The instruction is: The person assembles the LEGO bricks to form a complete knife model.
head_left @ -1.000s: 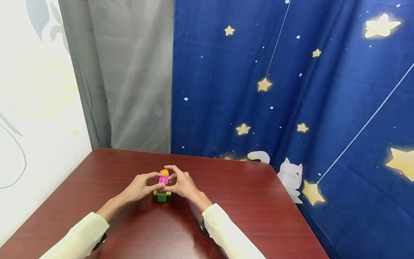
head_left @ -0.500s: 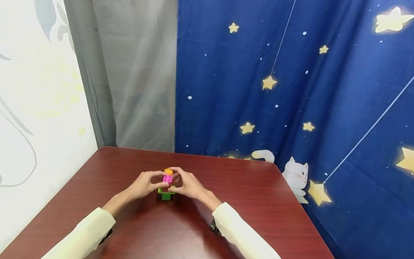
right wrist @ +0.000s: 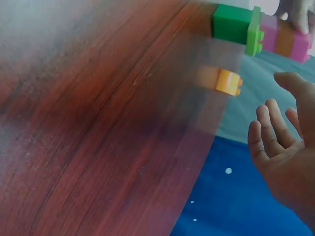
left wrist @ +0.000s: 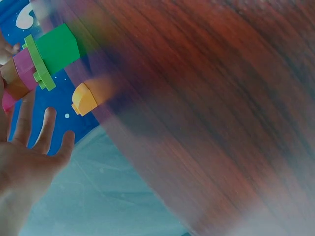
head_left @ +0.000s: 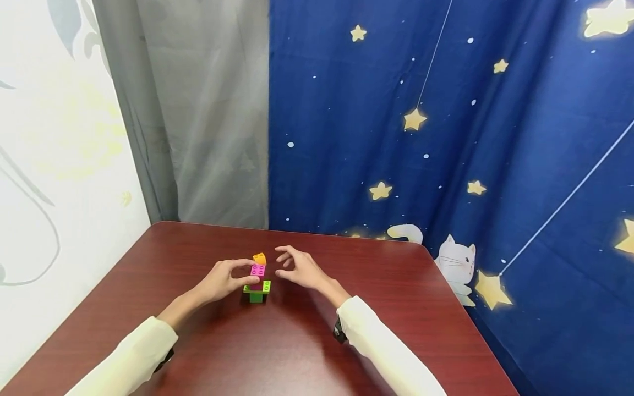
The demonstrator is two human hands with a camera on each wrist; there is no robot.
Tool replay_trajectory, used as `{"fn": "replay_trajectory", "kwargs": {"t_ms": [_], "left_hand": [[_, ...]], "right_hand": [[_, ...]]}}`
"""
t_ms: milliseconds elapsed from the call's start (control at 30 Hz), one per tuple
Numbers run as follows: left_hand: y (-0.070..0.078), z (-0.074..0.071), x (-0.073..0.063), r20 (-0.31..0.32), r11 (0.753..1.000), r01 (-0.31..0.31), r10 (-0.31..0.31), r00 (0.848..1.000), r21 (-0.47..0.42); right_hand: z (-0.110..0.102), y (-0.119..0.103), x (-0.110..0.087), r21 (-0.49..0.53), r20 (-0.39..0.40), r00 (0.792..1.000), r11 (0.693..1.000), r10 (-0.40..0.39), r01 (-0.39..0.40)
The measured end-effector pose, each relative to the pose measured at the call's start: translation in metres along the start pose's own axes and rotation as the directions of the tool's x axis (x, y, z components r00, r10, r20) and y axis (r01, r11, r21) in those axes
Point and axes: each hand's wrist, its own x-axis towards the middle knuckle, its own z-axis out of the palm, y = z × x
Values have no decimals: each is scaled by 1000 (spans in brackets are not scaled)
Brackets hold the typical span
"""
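Observation:
A tower of toy building bricks stands on the table, with a dark green block at its foot and a lime plate above that. Higher up come a pink brick, an orange-brown brick and a pink top brick. My left hand pinches the top brick between thumb and forefinger, its other fingers spread in the left wrist view. Right of the tower, my right hand hangs apart from it, fingers relaxed and holding nothing. A yellow-orange rounded brick sits separately on the table behind the tower.
The reddish-brown wooden table spreads around the bricks. Its far edge meets a grey curtain and a blue star-patterned curtain. A white patterned surface borders the left side.
My right hand has let go of the tower's upper bricks and drawn away to the right, its fingers opening. My left hand keeps its pinch at the top. The head view has shifted slightly.

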Motion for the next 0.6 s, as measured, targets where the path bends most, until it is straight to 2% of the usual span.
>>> {"fn": "replay_trajectory", "kwargs": {"t_ms": [367,600], "left_hand": [[-1,0,2,10,1000,4,-4,1000,26],[-1,-1,0,27,1000,19,-19,999,-6]], "right_hand": [[17,21,24,77,-6,996,993,94,-93],[34,28,37,95,-17,989,985,144,-142]]}}
